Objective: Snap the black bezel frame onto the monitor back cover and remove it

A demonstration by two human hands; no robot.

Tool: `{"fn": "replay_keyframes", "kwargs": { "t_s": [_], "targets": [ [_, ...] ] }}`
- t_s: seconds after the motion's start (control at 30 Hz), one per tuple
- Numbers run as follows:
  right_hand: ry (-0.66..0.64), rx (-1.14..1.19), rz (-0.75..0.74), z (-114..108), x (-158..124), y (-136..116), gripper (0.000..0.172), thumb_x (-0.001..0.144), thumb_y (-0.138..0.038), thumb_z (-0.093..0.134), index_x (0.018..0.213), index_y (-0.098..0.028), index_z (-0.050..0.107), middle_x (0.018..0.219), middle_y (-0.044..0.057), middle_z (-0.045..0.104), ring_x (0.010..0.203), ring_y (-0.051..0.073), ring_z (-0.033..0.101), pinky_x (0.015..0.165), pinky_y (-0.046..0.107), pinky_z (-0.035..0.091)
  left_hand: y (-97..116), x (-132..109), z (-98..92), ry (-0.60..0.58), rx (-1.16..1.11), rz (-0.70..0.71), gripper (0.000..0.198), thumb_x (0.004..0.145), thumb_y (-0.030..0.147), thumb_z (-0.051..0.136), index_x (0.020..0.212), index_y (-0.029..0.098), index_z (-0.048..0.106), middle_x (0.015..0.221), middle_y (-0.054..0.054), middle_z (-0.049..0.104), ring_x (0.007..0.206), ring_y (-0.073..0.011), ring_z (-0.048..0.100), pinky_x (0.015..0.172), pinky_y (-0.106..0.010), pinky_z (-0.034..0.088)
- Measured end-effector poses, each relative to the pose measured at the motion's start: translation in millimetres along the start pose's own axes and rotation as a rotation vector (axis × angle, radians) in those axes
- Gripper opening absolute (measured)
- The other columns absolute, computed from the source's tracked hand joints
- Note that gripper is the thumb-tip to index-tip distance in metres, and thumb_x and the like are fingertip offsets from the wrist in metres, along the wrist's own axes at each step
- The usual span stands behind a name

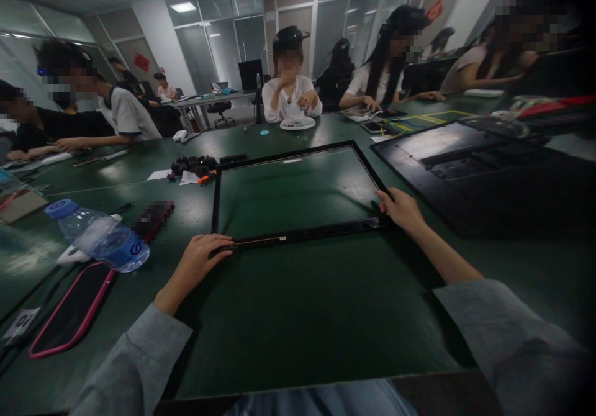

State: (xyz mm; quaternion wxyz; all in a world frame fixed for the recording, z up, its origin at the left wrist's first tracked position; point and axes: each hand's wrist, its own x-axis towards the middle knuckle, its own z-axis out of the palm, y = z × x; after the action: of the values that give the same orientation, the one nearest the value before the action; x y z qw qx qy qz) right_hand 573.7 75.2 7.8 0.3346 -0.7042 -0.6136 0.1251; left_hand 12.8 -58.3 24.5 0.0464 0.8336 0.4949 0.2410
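A thin black rectangular frame, like the bezel of a monitor, is held over the green table; the tabletop shows through its open middle. At the frame's near left corner, my left hand grips the edge between thumb and fingers. My right hand is closed around the near right corner, fingertips on the inner side. The frame tilts slightly, its right side higher in view. Whether its far edge touches the table I cannot tell.
A water bottle lies on the left by a pink-edged black phone-shaped object. A large black panel lies to the right. Beyond the frame are a black cluster of parts and a white fan. Several people sit around the table.
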Motion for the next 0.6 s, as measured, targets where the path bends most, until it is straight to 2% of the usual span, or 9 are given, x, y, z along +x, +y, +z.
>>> {"fn": "replay_keyframes", "kwargs": {
  "t_s": [0.17,0.6],
  "targets": [
    [0.001,-0.008,-0.011,0.3,0.8,2.0,0.033,0.098,-0.047,0.047,0.074,-0.025,0.052,0.068,0.005,0.066,0.063,0.02,0.056,0.068,0.035,0.038,4.9,1.9,-2.1,-0.004,-0.024,-0.018,0.027,0.096,0.042,0.064,0.118,0.031,0.074,0.126,-0.005,0.075,0.115,-0.0262,0.069,0.102,-0.05,0.047],
    [0.002,-0.022,0.015,0.6,0.7,-0.2,0.033,0.098,-0.045,0.048,0.073,-0.025,0.052,0.068,0.004,0.065,0.064,0.02,0.056,0.068,0.034,0.037,2.3,1.8,-3.1,-0.016,-0.074,-0.011,0.029,0.095,0.045,0.065,0.12,0.031,0.073,0.126,-0.006,0.074,0.116,-0.0265,0.069,0.101,-0.049,0.05]
  ]
}}
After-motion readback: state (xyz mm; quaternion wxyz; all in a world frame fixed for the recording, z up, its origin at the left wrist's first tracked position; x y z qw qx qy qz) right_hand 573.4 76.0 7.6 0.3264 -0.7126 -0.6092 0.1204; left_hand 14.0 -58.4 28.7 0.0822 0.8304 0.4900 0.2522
